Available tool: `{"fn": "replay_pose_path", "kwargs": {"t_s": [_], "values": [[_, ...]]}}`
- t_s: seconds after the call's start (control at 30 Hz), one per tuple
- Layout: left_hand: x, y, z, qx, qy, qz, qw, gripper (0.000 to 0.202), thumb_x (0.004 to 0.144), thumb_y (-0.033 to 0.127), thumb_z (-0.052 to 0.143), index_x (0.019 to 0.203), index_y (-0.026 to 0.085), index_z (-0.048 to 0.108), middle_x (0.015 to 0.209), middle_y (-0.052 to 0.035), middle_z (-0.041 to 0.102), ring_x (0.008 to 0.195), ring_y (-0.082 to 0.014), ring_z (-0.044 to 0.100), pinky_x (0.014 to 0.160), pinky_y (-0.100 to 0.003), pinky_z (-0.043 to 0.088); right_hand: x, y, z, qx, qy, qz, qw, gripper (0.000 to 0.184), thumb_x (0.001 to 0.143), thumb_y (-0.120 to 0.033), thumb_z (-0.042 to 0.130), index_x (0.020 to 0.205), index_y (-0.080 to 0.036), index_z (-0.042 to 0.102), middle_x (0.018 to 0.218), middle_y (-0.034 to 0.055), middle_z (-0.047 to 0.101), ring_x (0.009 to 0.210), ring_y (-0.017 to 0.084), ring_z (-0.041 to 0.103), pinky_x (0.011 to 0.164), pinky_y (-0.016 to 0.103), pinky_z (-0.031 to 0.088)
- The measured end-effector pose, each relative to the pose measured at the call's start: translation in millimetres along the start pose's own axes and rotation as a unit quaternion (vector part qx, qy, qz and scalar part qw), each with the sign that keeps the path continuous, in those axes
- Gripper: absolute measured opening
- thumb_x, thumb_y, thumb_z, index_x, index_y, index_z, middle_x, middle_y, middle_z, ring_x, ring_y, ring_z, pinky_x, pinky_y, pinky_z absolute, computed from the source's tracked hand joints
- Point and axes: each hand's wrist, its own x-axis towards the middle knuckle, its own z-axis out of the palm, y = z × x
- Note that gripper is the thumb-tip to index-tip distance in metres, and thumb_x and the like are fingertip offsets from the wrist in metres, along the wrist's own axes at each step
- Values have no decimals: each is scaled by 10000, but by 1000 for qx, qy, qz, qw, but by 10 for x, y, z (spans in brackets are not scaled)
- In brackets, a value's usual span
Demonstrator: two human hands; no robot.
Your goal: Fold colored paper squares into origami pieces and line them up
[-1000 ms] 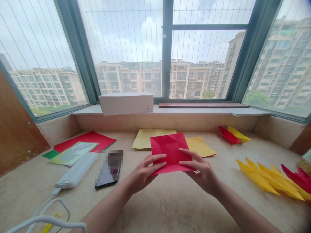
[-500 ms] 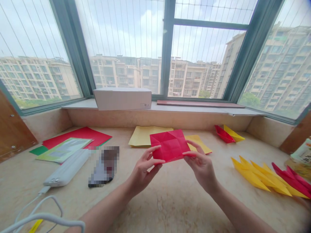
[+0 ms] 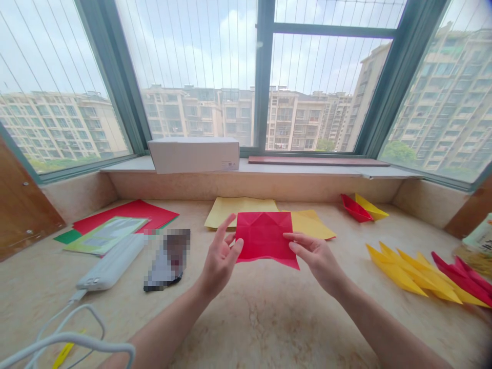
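A creased red sheet of paper [image 3: 265,236] is held up between my two hands, above the stone counter [image 3: 253,318]. My left hand [image 3: 221,259] pinches its left edge between the thumb and curled fingers, with the index finger raised beyond the paper. On the other side, my right hand [image 3: 317,259] grips the right edge, thumb in front. Fold lines cross the paper, and its lower edge curves, with the lower right corner poking out. Behind it lie a pale yellow paper stack [image 3: 226,210] and a darker yellow sheet [image 3: 311,225].
Folded yellow paper boats [image 3: 411,274] and magenta ones [image 3: 463,277] lie at right; a red boat [image 3: 356,208] sits farther back. At left are red sheets [image 3: 126,210], a white power bank [image 3: 111,266] with a cable and a blurred item [image 3: 169,261]. A white box [image 3: 194,156] stands on the sill.
The red paper has been turned level and its lower part has opened downward. My left thumb has moved up along the edge and the left index finger now points up.
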Motion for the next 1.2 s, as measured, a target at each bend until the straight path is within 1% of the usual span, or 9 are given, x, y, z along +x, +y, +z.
{"fn": "replay_pose_path", "kwargs": {"t_s": [0.1, 0.2, 0.27, 0.37, 0.57, 0.77, 0.97, 1.1, 1.2], "values": [[24, -42, 21, -64, -2, -86, 994, 765, 906, 303, 609, 1548, 269, 194, 1432, -161, 509, 1081, -196, 661, 956, -362, 521, 8, 34, 10, 11, -11, 22, 1000, 292, 772, -405, 747, 985, -208, 784, 993, 77, 778, 960, 254, 702, 867, 378, 543], [17, -93, 30, -114, -35, -150, 982, 844, 886, 310, 639, 1554, 194, 136, 1129, -118, 702, 960, -198, 705, 899, -369, 544, 22, 75, 10, 45, -15, 25, 999, 337, 735, -395, 788, 1001, -192, 752, 930, 73, 776, 863, 235, 715, 792, 355, 564], [3, -123, 42, -133, -43, -161, 977, 881, 855, 301, 682, 1546, 181, 149, 1006, -80, 740, 905, -200, 716, 863, -356, 553, 24, 78, 10, 101, -22, 38, 994, 482, 727, -388, 808, 1155, -209, 676, 942, 63, 774, 842, 228, 723, 777, 355, 573], [-16, -125, 60, -150, -53, -166, 973, 885, 827, 303, 726, 1530, 200, 199, 996, -74, 753, 889, -208, 719, 845, -343, 553, 13, 53, 17, 174, -50, 87, 980, 705, 742, -388, 813, 1356, -254, 493, 919, 45, 779, 796, 234, 738, 755, 385, 587], [-13, -15, 63, -143, -75, -190, 968, 682, 822, 337, 750, 1387, 201, 393, 977, -79, 755, 840, -205, 718, 787, -325, 554, -10, 18, 34, 173, -80, 87, 978, 282, 797, -381, 754, 996, -214, 645, 876, 39, 759, 747, 209, 702, 702, 330, 553], [-16, -90, 57, -145, -106, -198, 963, 432, 791, 427, 769, 1074, 151, 595, 903, -86, 745, 745, -172, 684, 649, -244, 523, 3, 27, -7, 82, -17, 57, 995, 52, 723, -200, 663, 765, -212, 635, 681, -38, 649, 620, 125, 552, 563, 221, 399], [-26, -131, 46, -127, -106, -156, 974, 303, 859, 410, 680, 1028, 166, 617, 905, -60, 716, 703, -141, 639, 604, -216, 480, 1, -14, -11, 22, -12, 42, 999, 122, 639, -175, 554, 688, -196, 664, 707, -9, 664, 712, 163, 563, 672, 270, 415], [-29, -157, 38, -64, -93, -126, 986, 105, 853, 220, 599, 929, 167, 648, 868, -33, 694, 750, -142, 627, 657, -218, 466, -2, -47, -8, 10, -22, 29, 999, 131, 633, -175, 528, 654, -193, 656, 694, -6, 654, 723, 169, 564, 695, 280, 415], [-27, -164, 28, -16, -78, -104, 991, 157, 787, 114, 546, 875, 170, 663, 860, -17, 684, 806, -144, 621, 720, -222, 458, -7, -48, -10, 12, -22, 28, 999, 150, 638, -178, 516, 679, -193, 659, 703, -7, 660, 711, 167, 563, 674, 277, 415]]}}
